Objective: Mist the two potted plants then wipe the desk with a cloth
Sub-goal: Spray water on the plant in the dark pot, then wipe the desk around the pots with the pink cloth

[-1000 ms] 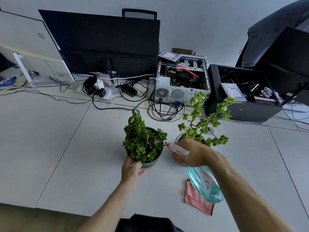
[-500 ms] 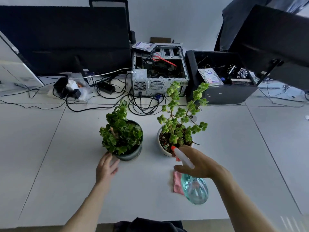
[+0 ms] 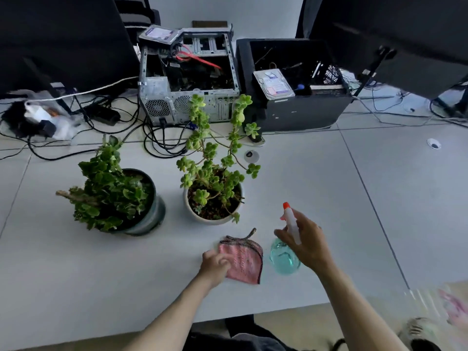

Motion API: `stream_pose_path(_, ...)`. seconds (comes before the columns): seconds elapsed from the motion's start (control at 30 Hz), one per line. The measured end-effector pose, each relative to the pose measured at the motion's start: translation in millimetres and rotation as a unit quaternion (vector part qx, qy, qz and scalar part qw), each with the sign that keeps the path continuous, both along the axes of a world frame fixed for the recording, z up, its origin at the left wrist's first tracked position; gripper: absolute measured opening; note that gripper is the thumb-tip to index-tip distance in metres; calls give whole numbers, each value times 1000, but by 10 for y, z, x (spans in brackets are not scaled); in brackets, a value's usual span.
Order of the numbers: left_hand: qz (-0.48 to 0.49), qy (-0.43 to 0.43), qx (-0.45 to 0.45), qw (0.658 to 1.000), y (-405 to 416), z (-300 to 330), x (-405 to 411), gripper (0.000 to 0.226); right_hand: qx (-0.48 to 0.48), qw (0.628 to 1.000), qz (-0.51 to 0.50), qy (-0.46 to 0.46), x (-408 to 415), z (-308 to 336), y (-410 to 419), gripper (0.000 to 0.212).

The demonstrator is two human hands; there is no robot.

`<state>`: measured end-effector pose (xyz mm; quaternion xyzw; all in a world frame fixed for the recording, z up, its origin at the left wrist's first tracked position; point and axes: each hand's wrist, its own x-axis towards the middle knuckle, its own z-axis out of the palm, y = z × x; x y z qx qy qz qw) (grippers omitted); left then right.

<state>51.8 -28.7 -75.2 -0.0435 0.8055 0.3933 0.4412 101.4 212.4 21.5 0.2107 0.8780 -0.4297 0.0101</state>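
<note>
Two potted plants stand on the white desk (image 3: pixel 316 198): a bushy one in a dark green pot (image 3: pixel 149 214) on the left, a taller sprawling one in a white pot (image 3: pixel 200 214) beside it. In front of the white pot lies a pink cloth (image 3: pixel 244 259). My left hand (image 3: pixel 215 266) rests on the cloth's left edge, fingers curled onto it. My right hand (image 3: pixel 306 243) holds a teal spray bottle (image 3: pixel 282 258) with a white, red-tipped nozzle, standing upright just right of the cloth.
An open silver computer case (image 3: pixel 187 79) and a black case (image 3: pixel 293 84) stand behind the plants, with tangled cables (image 3: pixel 162 140) around them. Dark monitors fill the back left and right. The desk's front edge runs near my arms.
My left hand left the dark green pot and moved right onto the pink cloth. My right hand pulled the bottle back from the white-potted plant and lowered it beside the cloth.
</note>
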Motion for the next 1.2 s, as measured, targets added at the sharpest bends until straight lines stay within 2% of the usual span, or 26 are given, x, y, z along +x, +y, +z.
stream_pose_path(0.17, 10, 14, -66, 998, 211, -291, 94, 46, 26, 996, -79, -42, -16, -241, 362, 41)
stream_pose_path(0.2, 21, 22, -77, 997, 229, -315, 107, 46, 23, 995, -84, -43, -28, -270, 416, 40)
stream_pose_path(0.3, 56, 40, -103, 992, 284, -171, 94, 20, 17, 994, -92, -52, -108, -325, 534, 37)
stream_pose_path(0.4, 56, 66, -78, 993, 310, -92, 68, 32, 10, 994, -95, -44, -190, -380, 609, 38)
stream_pose_path(0.5, 69, 93, -85, 990, 265, -81, 26, 29, 17, 996, -81, -41, -243, -413, 603, 36)
stream_pose_path(0.57, 103, 73, -87, 988, 233, -106, 15, 43, 10, 998, -53, -27, -238, -419, 558, 46)
stream_pose_path(0.6, 112, 61, -90, 988, 218, -105, 18, 49, 21, 999, -31, -1, -214, -428, 528, 57)
stream_pose_path(0.67, 105, 51, -107, 987, 191, -137, 47, 51, 126, 991, 3, 43, -129, -464, 448, 80)
stream_pose_path(0.7, 99, 46, -120, 987, 186, -155, 69, 49, 198, 978, -2, 64, -80, -453, 392, 83)
stream_pose_path(0.77, 90, 47, -140, 985, 177, -204, 116, 44, 290, 950, 4, 118, 0, -420, 246, 75)
stream_pose_path(0.83, 96, 54, -144, 983, 181, -227, 145, 37, 311, 935, 54, 163, 62, -464, 105, 60)
stream_pose_path(0.9, 109, 53, -137, 983, 163, -202, 141, 29, 286, 939, 101, 162, 78, -602, -17, 42)
stream_pose_path(1.0, 173, 12, -77, 982, 65, -190, 87, 23, 190, 965, 175, 53, 74, -862, -257, 29)
stream_pose_path(1.07, 255, 0, -29, 967, 26, -115, -2, 17, 133, 965, 223, -31, 73, -955, -421, 32)
stream_pose_path(1.1, 325, -4, 2, 946, 4, -55, -69, 16, 109, 964, 234, -56, 67, -1010, -517, 34)
stream_pose_path(1.17, 461, -31, 107, 880, 24, 112, -251, 19, 71, 960, 246, -112, 72, -1071, -669, 38)
stream_pose_path(1.2, 496, -35, 154, 854, 29, 204, -355, 25, 59, 956, 249, -141, 81, -1111, -752, 39)
